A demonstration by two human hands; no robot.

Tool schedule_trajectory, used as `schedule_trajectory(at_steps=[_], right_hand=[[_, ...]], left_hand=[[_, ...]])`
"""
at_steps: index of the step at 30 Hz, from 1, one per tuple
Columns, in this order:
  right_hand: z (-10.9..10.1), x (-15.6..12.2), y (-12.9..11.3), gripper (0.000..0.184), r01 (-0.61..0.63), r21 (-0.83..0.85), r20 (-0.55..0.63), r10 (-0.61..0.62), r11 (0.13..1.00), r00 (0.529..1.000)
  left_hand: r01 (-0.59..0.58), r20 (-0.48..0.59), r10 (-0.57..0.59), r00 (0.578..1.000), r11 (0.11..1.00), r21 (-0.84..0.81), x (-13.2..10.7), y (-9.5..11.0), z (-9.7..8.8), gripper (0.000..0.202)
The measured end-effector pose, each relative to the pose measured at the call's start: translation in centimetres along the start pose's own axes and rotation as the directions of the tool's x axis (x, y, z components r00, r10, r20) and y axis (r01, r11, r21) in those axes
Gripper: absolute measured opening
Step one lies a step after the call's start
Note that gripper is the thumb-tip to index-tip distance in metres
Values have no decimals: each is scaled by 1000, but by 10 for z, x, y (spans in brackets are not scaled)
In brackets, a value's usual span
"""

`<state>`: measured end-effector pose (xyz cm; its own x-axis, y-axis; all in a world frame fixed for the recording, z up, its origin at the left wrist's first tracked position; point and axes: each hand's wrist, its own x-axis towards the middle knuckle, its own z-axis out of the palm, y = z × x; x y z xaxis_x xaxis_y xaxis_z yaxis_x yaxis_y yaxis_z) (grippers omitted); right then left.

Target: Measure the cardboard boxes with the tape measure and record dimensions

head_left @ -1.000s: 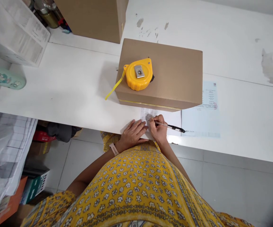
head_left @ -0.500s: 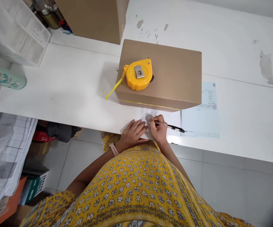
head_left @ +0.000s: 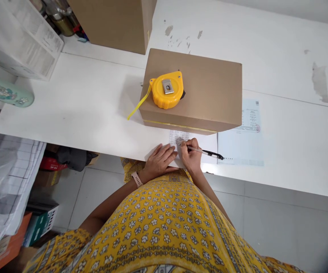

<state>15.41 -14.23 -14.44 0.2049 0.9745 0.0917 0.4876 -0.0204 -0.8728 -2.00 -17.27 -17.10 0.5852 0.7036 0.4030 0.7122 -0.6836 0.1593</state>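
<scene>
Right hand [head_left: 190, 156] fingers closed on a pen [head_left: 206, 152], tip on the paper sheet [head_left: 206, 141] before the cardboard box [head_left: 200, 91]; left hand [head_left: 160, 161] lies flat and open on the sheet beside it.

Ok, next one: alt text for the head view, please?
The person's right hand holds a pen with its tip on a printed sheet at the near edge of a white table, while the left hand lies flat beside it. Just beyond stands a brown cardboard box with a yellow tape measure on top.

Yellow tape measure [head_left: 167, 90] on brown box [head_left: 206, 91]; yellow flower-patterned dress [head_left: 164, 227]; white table [head_left: 75, 102].
</scene>
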Motion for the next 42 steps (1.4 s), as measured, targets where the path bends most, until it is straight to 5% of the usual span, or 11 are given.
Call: schedule_trajectory(at_steps=[14,18,22,27,30,34,38,42], right_hand=[[3,-1,2,22,1,6,-13,-1,1000,1000],[-2,-6,2,23,5,57,-190,5,998,982],[-31,-5,18,16,-48,-69,-372,19,996,928],[-81,8,60,28,8,-490,-278,-165,871,946],[-89,13,76,44,63,-585,-212,-228,809,950],[-85,13,80,57,64,-585,-232,-242,808,942],[-83,12,80,55,71,-562,-254,-253,824,933],[-83,14,84,44,79,-533,-272,-258,843,927]], left_hand=[[-9,-46,8,999,1000,-14,1,0,0,64],[-7,-27,7,1000,1000,-30,0,-1,0,64],[12,-5,-12,1000,999,-47,-1,-1,2,64],[56,-77,-69,995,985,-163,5,2,-9,53],[87,-257,-159,953,959,-271,20,-7,-34,34],[249,-456,-283,844,959,-135,63,-38,-77,34],[332,-451,-335,827,939,-90,109,-74,-101,68],[332,-381,-344,858,938,-99,135,-98,-98,77]])
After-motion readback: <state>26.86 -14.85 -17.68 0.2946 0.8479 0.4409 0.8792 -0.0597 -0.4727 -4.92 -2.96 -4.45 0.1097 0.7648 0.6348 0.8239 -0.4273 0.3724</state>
